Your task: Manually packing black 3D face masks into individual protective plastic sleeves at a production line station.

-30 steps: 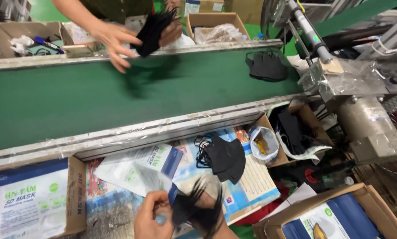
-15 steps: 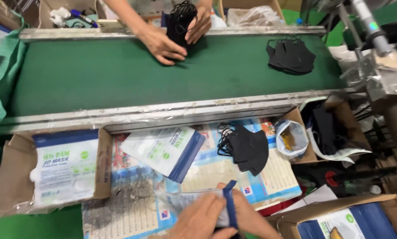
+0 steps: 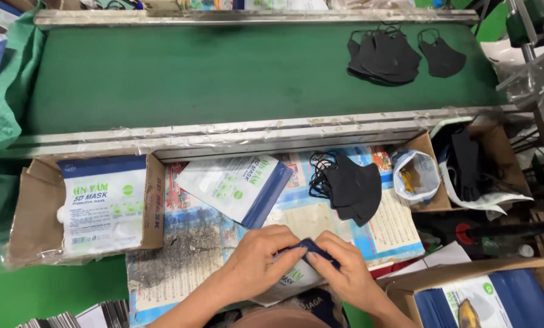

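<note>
1. Left hand and right hand meet at the bottom centre of the view, both pinching the dark blue top edge of a white-and-blue mask pouch. Fingertips of both hands are closed on that edge; the pouch lies flat under the hands on the printed paper sheets that cover the work surface.
2. Second pouch, same white and blue kind, lies loose and tilted on the paper, just beyond the hands and apart from them.
3. Stack of black face masks with ear loops sits on the paper right of the loose pouch, near the right hand but not touching it.
4. Open cardboard box at left holds a pile of white pouches with blue tops, lying flat.
5. Small white plastic bag stands open right of the mask stack; contents too small to tell.
6. Cardboard box at right holds black masks inside clear wrapping.
7. Box at lower right holds blue-and-white printed packets, upright on edge.
8. Green conveyor belt runs across the top; a heap of black masks and one single black mask lie on it at the far right, just beside each other.
</note>
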